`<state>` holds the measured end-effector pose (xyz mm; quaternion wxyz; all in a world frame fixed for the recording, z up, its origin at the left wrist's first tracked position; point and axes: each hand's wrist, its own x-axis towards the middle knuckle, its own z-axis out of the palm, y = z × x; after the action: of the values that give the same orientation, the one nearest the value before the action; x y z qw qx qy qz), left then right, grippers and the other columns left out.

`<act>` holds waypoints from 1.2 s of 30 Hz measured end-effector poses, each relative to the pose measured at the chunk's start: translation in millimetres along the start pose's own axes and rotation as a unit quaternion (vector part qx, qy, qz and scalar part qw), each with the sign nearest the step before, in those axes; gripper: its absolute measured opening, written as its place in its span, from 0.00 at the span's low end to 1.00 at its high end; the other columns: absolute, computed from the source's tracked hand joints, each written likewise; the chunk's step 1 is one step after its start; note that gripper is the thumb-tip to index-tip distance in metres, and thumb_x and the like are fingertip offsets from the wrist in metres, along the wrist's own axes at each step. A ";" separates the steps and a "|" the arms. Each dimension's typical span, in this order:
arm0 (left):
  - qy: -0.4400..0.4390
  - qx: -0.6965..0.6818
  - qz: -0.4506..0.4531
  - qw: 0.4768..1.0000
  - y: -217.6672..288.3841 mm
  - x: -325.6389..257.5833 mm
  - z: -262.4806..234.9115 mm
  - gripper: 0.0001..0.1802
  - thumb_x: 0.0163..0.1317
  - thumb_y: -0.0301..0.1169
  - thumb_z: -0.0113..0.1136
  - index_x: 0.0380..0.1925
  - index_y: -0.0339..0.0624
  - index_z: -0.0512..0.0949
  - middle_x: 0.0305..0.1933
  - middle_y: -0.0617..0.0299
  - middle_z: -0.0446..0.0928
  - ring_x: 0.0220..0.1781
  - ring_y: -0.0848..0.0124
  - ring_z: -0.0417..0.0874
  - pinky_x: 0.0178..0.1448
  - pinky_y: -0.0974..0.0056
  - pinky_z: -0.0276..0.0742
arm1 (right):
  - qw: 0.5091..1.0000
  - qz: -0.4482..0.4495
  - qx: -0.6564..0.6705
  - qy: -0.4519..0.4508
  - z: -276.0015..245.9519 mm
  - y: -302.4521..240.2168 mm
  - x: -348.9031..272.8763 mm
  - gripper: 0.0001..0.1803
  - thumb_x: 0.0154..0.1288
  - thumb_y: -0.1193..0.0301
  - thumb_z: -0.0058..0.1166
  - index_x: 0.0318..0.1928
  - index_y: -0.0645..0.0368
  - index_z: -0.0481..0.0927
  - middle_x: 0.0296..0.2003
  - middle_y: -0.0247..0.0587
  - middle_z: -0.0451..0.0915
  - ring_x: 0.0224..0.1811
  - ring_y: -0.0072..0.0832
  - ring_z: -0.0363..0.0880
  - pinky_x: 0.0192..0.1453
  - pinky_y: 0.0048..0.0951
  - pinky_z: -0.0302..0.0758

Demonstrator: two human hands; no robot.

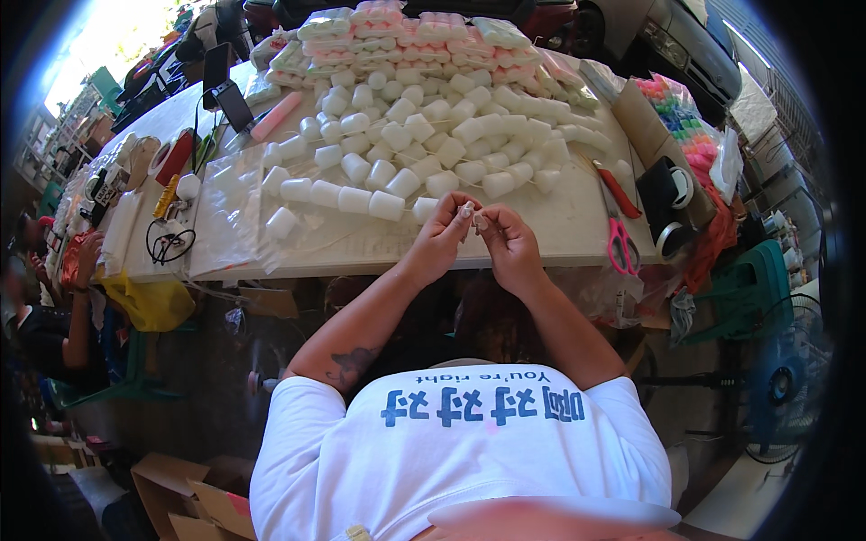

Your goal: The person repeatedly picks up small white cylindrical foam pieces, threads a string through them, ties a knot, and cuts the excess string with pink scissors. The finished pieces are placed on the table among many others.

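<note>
Nearest, at the table's (541, 239) front edge, the left hand (439, 239) and right hand (510, 245) meet fingertip to fingertip, both pinching one small white piece (469, 213) between them; what it is exactly is too small to tell. Beyond, toward 12 o'clock, a wide heap of loose white cups (433, 135) lies unbagged, which looks like most of the work left. Farthest, at 12 o'clock, stacked filled packs (406, 32) suggest a finished share. Red scissors (621, 243) lie at 3 o'clock.
</note>
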<state>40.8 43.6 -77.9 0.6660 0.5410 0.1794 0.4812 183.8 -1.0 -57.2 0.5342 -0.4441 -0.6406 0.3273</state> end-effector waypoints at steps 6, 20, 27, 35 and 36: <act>-0.066 -0.037 -0.023 0.997 5.6 -0.8 -13.6 0.11 0.71 0.35 0.49 0.46 0.41 0.71 0.37 0.69 0.71 0.36 0.82 0.66 0.41 0.74 0.63 | 0.944 0.179 0.271 -0.061 -6.8 -3.5 1.6 0.06 0.70 0.71 0.50 0.41 0.59 0.78 0.34 0.32 0.77 0.35 0.19 0.73 0.43 0.22 0.70; -0.042 -0.130 -0.054 0.989 3.5 -8.1 -12.0 0.12 0.67 0.33 0.57 0.46 0.40 0.73 0.39 0.67 0.74 0.39 0.81 0.72 0.43 0.73 0.65 | 0.998 0.026 -0.001 0.059 13.8 -5.7 -9.9 0.05 0.69 0.72 0.52 0.39 0.60 0.77 0.31 0.34 0.76 0.33 0.23 0.73 0.40 0.24 0.70; -0.027 -0.158 -0.083 0.984 9.2 -8.6 -10.0 0.09 0.66 0.31 0.58 0.42 0.39 0.78 0.36 0.68 0.78 0.35 0.83 0.71 0.38 0.74 0.64 | 0.967 -0.147 -0.191 0.076 6.0 -16.3 -4.0 0.05 0.65 0.74 0.55 0.36 0.64 0.76 0.28 0.40 0.74 0.30 0.27 0.73 0.36 0.26 0.70; -0.013 -0.114 -0.061 0.992 14.2 -7.9 -9.9 0.06 0.64 0.29 0.60 0.38 0.39 0.81 0.35 0.68 0.81 0.33 0.83 0.72 0.36 0.75 0.64 | 0.983 0.151 0.093 -0.055 -16.8 -25.3 -5.1 0.10 0.70 0.71 0.50 0.44 0.65 0.79 0.32 0.34 0.78 0.36 0.17 0.74 0.40 0.21 0.72; -0.015 -0.106 -0.061 0.992 14.7 -8.1 -10.1 0.06 0.64 0.29 0.60 0.38 0.39 0.81 0.35 0.68 0.81 0.34 0.83 0.72 0.36 0.75 0.64 | 0.978 0.162 0.106 -0.072 -19.9 -25.2 -4.3 0.10 0.70 0.71 0.50 0.44 0.65 0.79 0.33 0.34 0.78 0.36 0.17 0.74 0.41 0.21 0.72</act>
<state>22.8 41.6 -70.5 0.7500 0.4627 0.1501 0.4482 197.8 -15.9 -32.1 0.4708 -0.4581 -0.5582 0.5069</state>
